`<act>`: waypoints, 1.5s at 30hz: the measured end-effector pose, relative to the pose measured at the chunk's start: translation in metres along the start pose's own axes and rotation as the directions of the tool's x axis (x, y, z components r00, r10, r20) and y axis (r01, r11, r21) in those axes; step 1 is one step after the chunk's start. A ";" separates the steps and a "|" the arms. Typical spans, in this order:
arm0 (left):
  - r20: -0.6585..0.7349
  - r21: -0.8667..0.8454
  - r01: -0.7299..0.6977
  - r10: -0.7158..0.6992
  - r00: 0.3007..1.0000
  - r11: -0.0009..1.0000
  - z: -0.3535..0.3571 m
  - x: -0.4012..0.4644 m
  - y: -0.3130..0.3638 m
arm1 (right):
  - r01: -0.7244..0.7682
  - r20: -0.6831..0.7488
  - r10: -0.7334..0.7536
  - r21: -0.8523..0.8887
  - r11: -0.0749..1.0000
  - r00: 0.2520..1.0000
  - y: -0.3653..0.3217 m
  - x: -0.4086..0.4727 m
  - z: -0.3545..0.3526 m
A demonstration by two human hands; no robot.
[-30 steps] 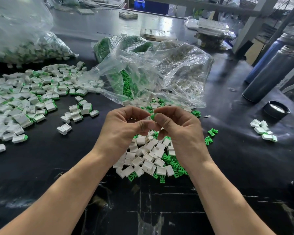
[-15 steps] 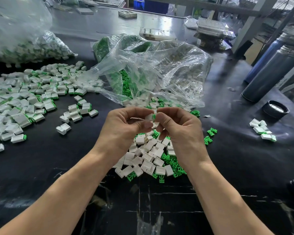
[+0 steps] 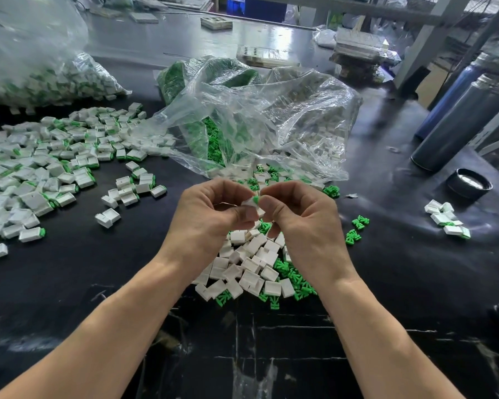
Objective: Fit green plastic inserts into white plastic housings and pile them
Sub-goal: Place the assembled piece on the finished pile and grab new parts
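While one white housing (image 3: 249, 204) and green insert (image 3: 255, 200) are pinched by the left hand (image 3: 211, 217) and right hand (image 3: 303, 220), many assembled pieces (image 3: 55, 168) are piled left of them, with loose parts (image 3: 254, 266) left beneath.

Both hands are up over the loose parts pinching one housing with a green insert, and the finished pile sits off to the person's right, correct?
Not quite: the big finished pile lies to the person's left, as the head view shows. Only a small cluster sits on the right. Left hand and right hand do pinch one housing with a green insert.
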State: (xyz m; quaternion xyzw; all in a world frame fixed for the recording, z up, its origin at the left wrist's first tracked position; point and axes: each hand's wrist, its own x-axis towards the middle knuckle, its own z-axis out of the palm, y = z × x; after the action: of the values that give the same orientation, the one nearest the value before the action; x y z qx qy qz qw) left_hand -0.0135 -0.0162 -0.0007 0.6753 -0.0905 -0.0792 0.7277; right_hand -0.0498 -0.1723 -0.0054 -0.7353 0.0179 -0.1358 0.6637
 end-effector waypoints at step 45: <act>-0.040 0.195 -0.175 0.186 0.982 0.965 0.003 -0.003 0.001 | 0.094 -0.070 -0.093 0.008 0.996 0.993 -0.002 -0.006 0.004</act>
State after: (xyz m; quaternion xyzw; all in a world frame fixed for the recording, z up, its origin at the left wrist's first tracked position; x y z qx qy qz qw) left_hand -0.0173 -0.0185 0.0010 0.7329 -0.1376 0.0162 0.6660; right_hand -0.0551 -0.1669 -0.0050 -0.7265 0.0061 -0.1924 0.6597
